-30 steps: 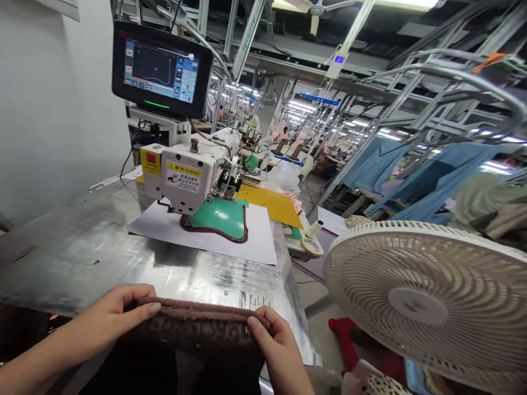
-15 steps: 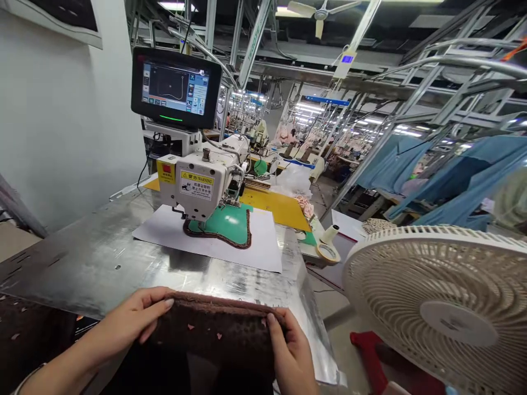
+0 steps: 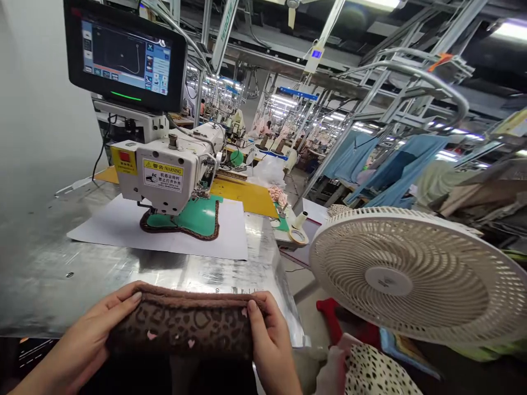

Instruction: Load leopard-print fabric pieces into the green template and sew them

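Note:
A brown leopard-print fabric piece (image 3: 185, 329) with a fuzzy folded edge is stretched between my hands, in front of the metal table's near edge. My left hand (image 3: 93, 334) pinches its left upper corner, thumb on top. At the right upper corner, my right hand (image 3: 272, 334) grips the same edge between thumb and fingers. Small pink scraps lie on the print. Beyond, under the head of a white sewing machine (image 3: 164, 175), a green template (image 3: 193, 216) bordered by brown fabric rests on a white sheet (image 3: 111, 233).
A control screen (image 3: 123, 60) stands above the machine at left. The metal table (image 3: 37, 280) spreads in front of it. A large white fan (image 3: 411, 274) fills the right side. A tape roll (image 3: 298, 236) and thread cone (image 3: 300, 220) sit beyond the table's right edge.
The view has turned right and moved closer, so the machine and screen sit further left. The fabric has tilted up, showing more leopard print; both hands keep their hold.

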The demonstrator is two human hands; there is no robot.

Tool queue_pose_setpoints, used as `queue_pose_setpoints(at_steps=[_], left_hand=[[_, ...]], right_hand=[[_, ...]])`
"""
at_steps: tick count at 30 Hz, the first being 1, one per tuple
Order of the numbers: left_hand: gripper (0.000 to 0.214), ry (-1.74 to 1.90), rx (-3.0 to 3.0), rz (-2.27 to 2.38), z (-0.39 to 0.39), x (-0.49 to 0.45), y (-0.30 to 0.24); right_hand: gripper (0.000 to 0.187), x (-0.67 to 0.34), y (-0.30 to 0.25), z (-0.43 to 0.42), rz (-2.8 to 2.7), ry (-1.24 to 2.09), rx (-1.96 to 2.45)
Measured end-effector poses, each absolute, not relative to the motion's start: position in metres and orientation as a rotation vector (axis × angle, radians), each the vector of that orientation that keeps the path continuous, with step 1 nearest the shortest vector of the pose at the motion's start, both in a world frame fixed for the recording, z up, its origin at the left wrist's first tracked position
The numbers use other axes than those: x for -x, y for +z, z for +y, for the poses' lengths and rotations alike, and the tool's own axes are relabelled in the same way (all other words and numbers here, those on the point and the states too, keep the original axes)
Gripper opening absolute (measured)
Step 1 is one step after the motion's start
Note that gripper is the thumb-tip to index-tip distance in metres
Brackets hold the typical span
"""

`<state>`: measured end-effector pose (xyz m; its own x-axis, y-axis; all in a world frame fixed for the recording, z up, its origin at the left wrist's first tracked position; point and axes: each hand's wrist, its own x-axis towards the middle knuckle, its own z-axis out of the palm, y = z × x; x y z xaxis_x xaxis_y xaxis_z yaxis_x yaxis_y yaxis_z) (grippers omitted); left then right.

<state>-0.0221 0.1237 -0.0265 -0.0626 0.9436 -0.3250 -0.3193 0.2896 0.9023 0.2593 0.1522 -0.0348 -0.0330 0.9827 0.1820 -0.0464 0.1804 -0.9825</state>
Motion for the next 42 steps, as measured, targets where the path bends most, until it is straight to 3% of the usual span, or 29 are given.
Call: queue_pose_setpoints(at_steps=[5,9,15,21,30,42], left_hand=[[0.059,1.124,-1.142,1.543,0.13,0.023,-0.036],[0.056,1.121,-1.459,1.908,0.133,0.029,-0.041],[0.053,0.963,-1.257,1.511,0.129,0.022,-0.021],[0.049,0.92,-1.382,1.649,0.128,0.017,-0.02],[0.046,1.006,-0.985,1.241,0.128,0.028,-0.017],[0.049,0.874,-1.218,1.431,0.133,0.02,-0.012]], right_hand=[[0.028,-0.266,-0.029,0.145,-1.508,0.72,1.066],[0.031,-0.266,-0.045,0.16,-1.551,0.797,1.083],[0.036,-0.255,-0.055,0.166,-1.359,1.001,1.128],[0.035,-0.262,-0.066,0.177,-1.426,0.973,1.084],[0.039,-0.27,-0.066,0.184,-1.347,1.273,1.008],[0.034,-0.27,-0.057,0.178,-1.163,1.526,0.902]])
